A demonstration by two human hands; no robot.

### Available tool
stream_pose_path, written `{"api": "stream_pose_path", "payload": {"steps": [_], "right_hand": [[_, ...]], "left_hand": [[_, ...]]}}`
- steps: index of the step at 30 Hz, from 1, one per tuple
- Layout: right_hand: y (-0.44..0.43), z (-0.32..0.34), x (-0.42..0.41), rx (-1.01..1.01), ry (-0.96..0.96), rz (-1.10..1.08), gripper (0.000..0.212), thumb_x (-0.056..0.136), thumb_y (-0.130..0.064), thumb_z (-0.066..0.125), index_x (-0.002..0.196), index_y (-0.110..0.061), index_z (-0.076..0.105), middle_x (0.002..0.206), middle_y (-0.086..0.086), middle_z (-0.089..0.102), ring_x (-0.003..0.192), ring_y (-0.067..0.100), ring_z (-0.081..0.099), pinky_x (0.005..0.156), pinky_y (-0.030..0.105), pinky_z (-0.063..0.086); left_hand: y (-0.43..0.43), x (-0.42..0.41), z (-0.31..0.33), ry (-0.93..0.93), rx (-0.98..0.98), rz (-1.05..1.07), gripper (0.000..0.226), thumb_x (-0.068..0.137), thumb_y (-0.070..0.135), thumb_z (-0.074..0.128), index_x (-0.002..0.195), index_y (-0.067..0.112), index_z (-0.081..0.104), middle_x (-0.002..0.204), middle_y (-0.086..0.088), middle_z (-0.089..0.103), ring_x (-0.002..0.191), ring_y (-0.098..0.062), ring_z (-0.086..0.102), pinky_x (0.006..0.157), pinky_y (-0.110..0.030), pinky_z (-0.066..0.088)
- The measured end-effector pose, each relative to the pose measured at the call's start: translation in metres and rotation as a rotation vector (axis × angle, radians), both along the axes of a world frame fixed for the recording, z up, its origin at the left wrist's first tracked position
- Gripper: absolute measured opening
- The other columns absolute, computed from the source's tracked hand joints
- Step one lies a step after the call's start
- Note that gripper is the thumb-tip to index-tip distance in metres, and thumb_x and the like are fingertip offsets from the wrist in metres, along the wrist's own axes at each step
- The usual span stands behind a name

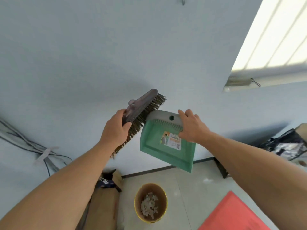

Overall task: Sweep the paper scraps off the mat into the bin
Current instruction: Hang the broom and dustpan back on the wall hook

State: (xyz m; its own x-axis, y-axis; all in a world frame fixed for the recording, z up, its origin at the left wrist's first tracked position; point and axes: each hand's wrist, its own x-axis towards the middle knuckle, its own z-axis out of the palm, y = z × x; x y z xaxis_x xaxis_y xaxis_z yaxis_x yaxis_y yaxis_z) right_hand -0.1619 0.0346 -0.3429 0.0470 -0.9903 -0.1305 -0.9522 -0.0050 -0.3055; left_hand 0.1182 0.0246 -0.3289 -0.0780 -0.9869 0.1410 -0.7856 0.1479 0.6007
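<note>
My left hand [116,130] grips a grey brush [141,105] with brown bristles, raised against the wall. My right hand [192,127] holds a green dustpan [159,151] by its grey top edge, its open lip hanging downward. The brush bristles touch the dustpan's upper left corner. Below on the floor stands a yellow bin [163,195] with paper scraps [149,206] inside. A corner of the red mat [232,213] shows at the bottom right; no scraps are visible on that corner.
Cardboard boxes [106,205] stand left of the bin by the wall. Cables [33,146] run along the wall at left. A dark bag and clutter [289,146] sit at the right. A window [274,34] is up right. Pale floor tiles [196,188] lie between bin and mat.
</note>
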Motion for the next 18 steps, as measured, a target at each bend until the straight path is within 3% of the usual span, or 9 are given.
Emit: {"api": "stream_pose_path", "payload": {"steps": [7,14,18], "right_hand": [[-0.018,0.084,-0.005,-0.215,-0.11,-0.046,0.066,0.081,-0.017,0.066,0.141,-0.021,0.039,0.124,0.001,0.05,0.097,0.024,0.055,0.079,0.04,0.056],[-0.028,0.16,-0.012,-0.423,-0.123,-0.055,0.065,0.082,-0.019,0.065,0.142,-0.026,0.042,0.135,0.005,0.04,0.116,0.026,0.043,0.085,0.038,0.049],[-0.031,0.194,-0.018,-0.508,-0.162,-0.077,0.061,0.084,-0.021,0.064,0.142,-0.024,0.046,0.134,0.005,0.043,0.118,0.026,0.045,0.09,0.039,0.048]], "left_hand": [[-0.017,0.01,0.092,0.035,-0.207,-0.031,0.043,0.093,0.019,0.06,0.134,0.013,0.048,0.116,-0.007,0.062,0.101,-0.024,0.058,0.083,-0.028,0.04],[-0.023,0.028,0.173,-0.006,-0.413,-0.024,0.037,0.09,0.021,0.061,0.126,0.014,0.055,0.107,-0.004,0.049,0.089,-0.015,0.049,0.079,-0.027,0.036],[-0.025,0.031,0.208,0.023,-0.517,0.014,0.038,0.091,0.022,0.06,0.127,0.014,0.052,0.107,-0.003,0.047,0.088,-0.017,0.05,0.079,-0.029,0.04]]}}
